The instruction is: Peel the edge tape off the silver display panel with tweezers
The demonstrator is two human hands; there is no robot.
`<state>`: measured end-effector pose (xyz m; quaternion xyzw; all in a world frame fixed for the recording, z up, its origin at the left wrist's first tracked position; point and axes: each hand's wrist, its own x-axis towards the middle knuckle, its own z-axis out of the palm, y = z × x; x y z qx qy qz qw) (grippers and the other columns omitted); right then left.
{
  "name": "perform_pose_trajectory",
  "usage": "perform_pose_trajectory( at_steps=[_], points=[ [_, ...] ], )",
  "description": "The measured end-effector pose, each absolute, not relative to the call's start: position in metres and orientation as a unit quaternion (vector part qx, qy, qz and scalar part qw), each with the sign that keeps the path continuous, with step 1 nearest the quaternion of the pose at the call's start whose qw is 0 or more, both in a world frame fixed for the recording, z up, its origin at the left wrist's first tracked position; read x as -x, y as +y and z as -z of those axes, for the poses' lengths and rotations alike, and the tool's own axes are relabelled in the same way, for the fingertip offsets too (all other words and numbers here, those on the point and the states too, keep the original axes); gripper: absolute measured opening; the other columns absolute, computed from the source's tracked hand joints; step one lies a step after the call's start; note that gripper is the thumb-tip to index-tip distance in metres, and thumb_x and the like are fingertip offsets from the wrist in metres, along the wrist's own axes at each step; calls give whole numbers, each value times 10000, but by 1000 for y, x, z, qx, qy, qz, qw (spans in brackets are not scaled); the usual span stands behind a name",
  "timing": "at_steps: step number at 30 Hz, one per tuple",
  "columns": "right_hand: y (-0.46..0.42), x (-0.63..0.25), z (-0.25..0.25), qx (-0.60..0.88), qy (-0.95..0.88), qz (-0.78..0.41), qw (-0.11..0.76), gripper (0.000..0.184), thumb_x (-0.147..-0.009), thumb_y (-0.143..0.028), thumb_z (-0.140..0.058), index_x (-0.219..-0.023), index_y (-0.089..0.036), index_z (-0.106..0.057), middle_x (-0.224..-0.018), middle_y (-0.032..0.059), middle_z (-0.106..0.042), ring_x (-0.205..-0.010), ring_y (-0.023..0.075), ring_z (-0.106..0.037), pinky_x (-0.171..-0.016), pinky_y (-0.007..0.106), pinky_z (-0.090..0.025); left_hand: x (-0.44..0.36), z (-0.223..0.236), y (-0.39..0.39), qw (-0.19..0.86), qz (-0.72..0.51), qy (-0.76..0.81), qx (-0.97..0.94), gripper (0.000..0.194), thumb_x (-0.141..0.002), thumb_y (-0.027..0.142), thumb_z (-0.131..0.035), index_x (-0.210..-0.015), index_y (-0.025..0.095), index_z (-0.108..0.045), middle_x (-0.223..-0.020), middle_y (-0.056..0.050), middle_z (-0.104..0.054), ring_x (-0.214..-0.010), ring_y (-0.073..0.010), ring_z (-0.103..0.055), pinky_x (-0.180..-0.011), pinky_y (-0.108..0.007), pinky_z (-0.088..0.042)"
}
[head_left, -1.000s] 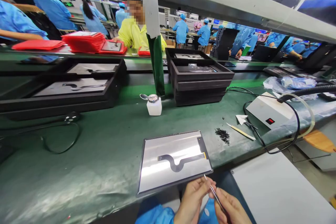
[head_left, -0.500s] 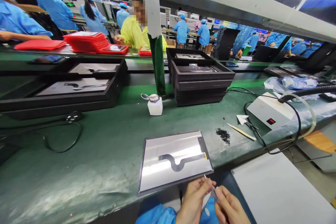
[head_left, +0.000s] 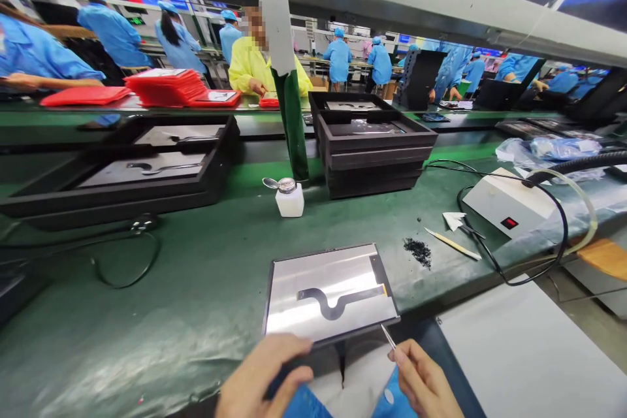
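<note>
A display panel [head_left: 289,281] lies silver back up at the front edge of the green bench, with a curved dark flex cable [head_left: 334,308] across it. My left hand [head_left: 264,372] is at the panel's lower left edge, thumb and fingers apart; whether it touches the edge I cannot tell. In my right hand [head_left: 421,379] are slim metal tweezers [head_left: 388,337], pinched between thumb and fingers. Their tip points up at the panel's lower right corner. Below the panel's front edge a narrow dark strip shows, its kind unclear.
Behind the panel stands a white pump bottle [head_left: 290,201], lid up. Black trays [head_left: 377,157] are stacked behind it; more trays [head_left: 191,189] sit left. To the right are black scraps [head_left: 418,253], a yellow-handled tool [head_left: 453,245] and a white box [head_left: 509,202] with cables. Co-workers sit beyond.
My left hand has parted from the right and moved left to the panel's lower left edge, its fingers opening. My right hand keeps the tweezers near the corner.
</note>
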<state>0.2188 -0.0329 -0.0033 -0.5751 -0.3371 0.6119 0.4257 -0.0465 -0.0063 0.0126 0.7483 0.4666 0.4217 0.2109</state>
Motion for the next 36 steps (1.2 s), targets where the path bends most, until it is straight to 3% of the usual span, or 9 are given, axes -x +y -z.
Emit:
perform_pose_trajectory(
  at_steps=[2, 5, 10, 16, 36],
  points=[
    [-33, -218, 4, 579, -353, -595, 431, 606, -683, -777, -650, -703, -174, -591, -485, -97, -329, -447, 67, -205, -431, 239, -121, 68, -19, 7, 51, -383, 453, -803, 438, -866, 420, -675, -1273, 265, -625, -1214, -61, -699, -1081, -272, -677, -980, -355, -514],
    [-32, -219, 5, 589, -357, -591, 420, 634, -697, -791, -617, -724, -159, -645, -448, -91, -347, -402, 66, -228, -403, 243, -123, 78, -19, 23, -49, -311, 398, -862, 563, -916, 440, -604, -1423, 232, -475, -1340, -81, -616, -1214, -283, -603, -1056, -420, -469],
    [-29, -222, 6, 551, -295, -655, 425, 642, -659, -770, -678, -747, -134, -683, -393, -131, -282, -360, 38, -134, -368, 218, -94, 72, -11, 21, -52, -299, 409, -861, 571, -931, 431, -579, -1445, 221, -445, -1381, -80, -567, -1217, -271, -588, -992, -361, -530],
    [-23, -222, 21, 476, -207, -744, 421, 586, -591, -722, -772, -683, -162, -625, -351, -160, -259, -306, 11, -119, -330, 172, -97, 71, -14, 16, -21, -294, 427, -855, 540, -900, 417, -631, -1399, 252, -506, -1382, -63, -563, -1222, -276, -575, -1021, -372, -499],
    [-25, -218, 25, 452, -181, -748, 451, 574, -611, -711, -773, -643, -158, -624, -340, -160, -243, -313, -1, -118, -345, 153, -134, 69, -17, 17, -11, -299, 427, -853, 459, -916, 378, -616, -1347, 231, -559, -1365, -64, -584, -1220, -270, -582, -1031, -372, -499]
  ],
)
